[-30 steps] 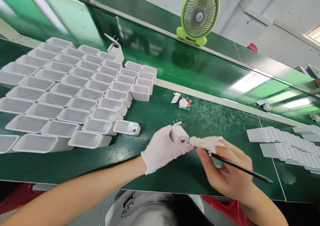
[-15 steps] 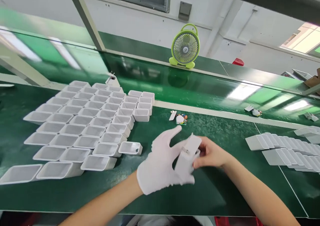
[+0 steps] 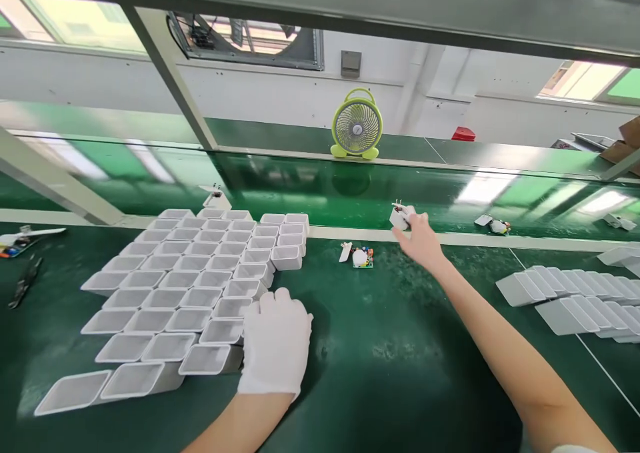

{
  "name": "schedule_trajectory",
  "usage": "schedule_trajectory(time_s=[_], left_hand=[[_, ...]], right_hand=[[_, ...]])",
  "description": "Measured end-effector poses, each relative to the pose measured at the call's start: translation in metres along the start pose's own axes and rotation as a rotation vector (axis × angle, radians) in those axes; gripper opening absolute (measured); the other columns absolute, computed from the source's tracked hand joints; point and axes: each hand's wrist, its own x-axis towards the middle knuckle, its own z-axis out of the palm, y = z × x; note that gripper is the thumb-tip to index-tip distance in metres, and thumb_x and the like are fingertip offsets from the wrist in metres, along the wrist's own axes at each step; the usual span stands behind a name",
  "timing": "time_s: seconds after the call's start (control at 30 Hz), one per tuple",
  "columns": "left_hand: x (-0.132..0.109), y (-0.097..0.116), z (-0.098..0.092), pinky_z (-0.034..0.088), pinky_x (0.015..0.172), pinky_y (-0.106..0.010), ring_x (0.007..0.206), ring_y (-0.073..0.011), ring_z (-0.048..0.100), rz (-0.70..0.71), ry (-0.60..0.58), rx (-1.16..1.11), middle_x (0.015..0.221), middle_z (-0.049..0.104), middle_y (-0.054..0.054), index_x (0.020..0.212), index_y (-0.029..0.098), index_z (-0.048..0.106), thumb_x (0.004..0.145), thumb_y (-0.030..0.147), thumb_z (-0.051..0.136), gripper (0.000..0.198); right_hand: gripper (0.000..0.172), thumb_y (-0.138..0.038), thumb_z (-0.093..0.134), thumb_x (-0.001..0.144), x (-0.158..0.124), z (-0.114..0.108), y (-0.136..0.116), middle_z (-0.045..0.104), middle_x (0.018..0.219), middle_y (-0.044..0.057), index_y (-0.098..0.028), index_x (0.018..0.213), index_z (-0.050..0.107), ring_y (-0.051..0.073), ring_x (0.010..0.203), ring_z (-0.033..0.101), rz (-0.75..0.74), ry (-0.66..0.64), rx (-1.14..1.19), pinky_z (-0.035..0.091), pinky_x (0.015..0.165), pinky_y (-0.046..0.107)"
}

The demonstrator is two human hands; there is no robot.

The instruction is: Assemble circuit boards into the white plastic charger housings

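Observation:
My left hand [image 3: 277,339], in a white glove, reaches down at the right edge of a group of open white plastic cases [image 3: 207,358]. Its fingers curl downward, and whatever they close on is hidden beneath the glove. At the back, my bare right hand [image 3: 420,239] has its thumb and fingertips around a small white plug housing [image 3: 397,218], whose metal pins point up at the green strip. Between the hands, nearer the back, lies a circuit board [image 3: 363,257] with a white plate [image 3: 345,251] beside it.
More white cases [image 3: 520,287] stand in rows at the right. Other plug pieces [image 3: 216,200] and a board with a white part [image 3: 499,226] sit along the back strip. A green fan [image 3: 357,127] stands behind. Black pliers [image 3: 26,279] lie at the far left.
My hands have parted from the white housing they held together. The right hand has carried it to the back strip; the left has moved to the cases, covering where a separate case lay. The view tilted upward.

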Motion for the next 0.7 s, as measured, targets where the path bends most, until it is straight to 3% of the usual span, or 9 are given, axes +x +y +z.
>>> schedule_trajectory(time_s=[0.1, 0.17, 0.27, 0.37, 0.47, 0.57, 0.63, 0.7], left_hand=[[-0.002, -0.002, -0.003, 0.046, 0.07, -0.039, 0.088, -0.0342, 0.066, -0.028, 0.017, 0.036, 0.09, 0.063, -0.015, 0.091, 0.012, 0.067, 0.097, 0.028, 0.052, 0.023], [-0.004, -0.006, -0.006, 0.046, 0.066, -0.039, 0.083, -0.0346, 0.067, -0.055, 0.012, 0.051, 0.088, 0.063, -0.015, 0.096, 0.012, 0.065, 0.099, 0.03, 0.049, 0.025], [-0.004, -0.01, -0.007, 0.046, 0.06, -0.036, 0.074, -0.033, 0.07, -0.038, -0.094, 0.038, 0.077, 0.064, -0.011, 0.1, 0.011, 0.065, 0.099, 0.017, 0.042, 0.024], [-0.004, -0.007, -0.006, 0.049, 0.062, -0.036, 0.076, -0.0306, 0.072, 0.071, -0.122, 0.034, 0.075, 0.066, -0.01, 0.099, 0.012, 0.067, 0.089, -0.006, 0.034, 0.039], [-0.004, 0.004, -0.002, 0.052, 0.069, -0.038, 0.082, -0.0291, 0.072, 0.263, -0.035, -0.024, 0.08, 0.068, -0.01, 0.091, 0.015, 0.067, 0.082, -0.012, 0.036, 0.043], [-0.005, 0.015, 0.005, 0.054, 0.08, -0.04, 0.088, -0.0268, 0.071, 0.454, 0.092, -0.148, 0.081, 0.068, -0.007, 0.093, 0.018, 0.067, 0.083, -0.009, 0.043, 0.037], [-0.004, 0.02, 0.011, 0.054, 0.086, -0.042, 0.093, -0.0272, 0.07, 0.462, 0.188, -0.231, 0.085, 0.068, -0.006, 0.098, 0.019, 0.067, 0.089, 0.001, 0.051, 0.027], [0.0, 0.022, 0.015, 0.053, 0.087, -0.044, 0.102, -0.0308, 0.068, 0.32, 0.225, -0.324, 0.099, 0.069, -0.009, 0.11, 0.02, 0.065, 0.09, 0.02, 0.064, 0.019]], right_hand=[[0.037, -0.047, 0.072, 0.085, -0.018, 0.014, -0.021, 0.059, 0.109, 0.01, -0.021, 0.109, 0.061, 0.023, 0.082, 0.063, -0.259, -0.219, -0.036, 0.051, 0.076, 0.032], [0.04, -0.044, 0.076, 0.082, -0.021, 0.02, -0.032, 0.058, 0.11, 0.01, -0.019, 0.11, 0.062, 0.02, 0.075, 0.063, -0.351, -0.305, -0.073, 0.05, 0.07, 0.031], [0.043, -0.038, 0.073, 0.086, -0.022, 0.022, -0.042, 0.054, 0.121, 0.016, -0.014, 0.118, 0.058, 0.02, 0.073, 0.062, -0.405, -0.309, -0.153, 0.046, 0.063, 0.03], [0.037, -0.022, 0.059, 0.091, -0.034, 0.015, -0.045, 0.052, 0.127, 0.018, -0.013, 0.125, 0.052, 0.018, 0.066, 0.059, -0.475, -0.302, -0.238, 0.039, 0.056, 0.029], [0.038, -0.008, 0.045, 0.089, -0.057, 0.005, -0.042, 0.051, 0.131, 0.018, -0.015, 0.126, 0.05, 0.015, 0.058, 0.054, -0.568, -0.344, -0.316, 0.032, 0.053, 0.029], [0.033, -0.009, 0.046, 0.089, -0.08, -0.009, -0.034, 0.053, 0.129, 0.016, -0.016, 0.12, 0.052, 0.014, 0.056, 0.051, -0.67, -0.406, -0.382, 0.028, 0.05, 0.029], [0.027, -0.018, 0.053, 0.091, -0.09, -0.018, -0.03, 0.055, 0.125, 0.013, -0.017, 0.118, 0.052, 0.014, 0.057, 0.052, -0.713, -0.441, -0.377, 0.029, 0.05, 0.029], [0.033, -0.028, 0.062, 0.092, -0.095, -0.024, -0.03, 0.056, 0.123, 0.011, -0.018, 0.121, 0.051, 0.013, 0.057, 0.053, -0.696, -0.447, -0.329, 0.034, 0.052, 0.029]])
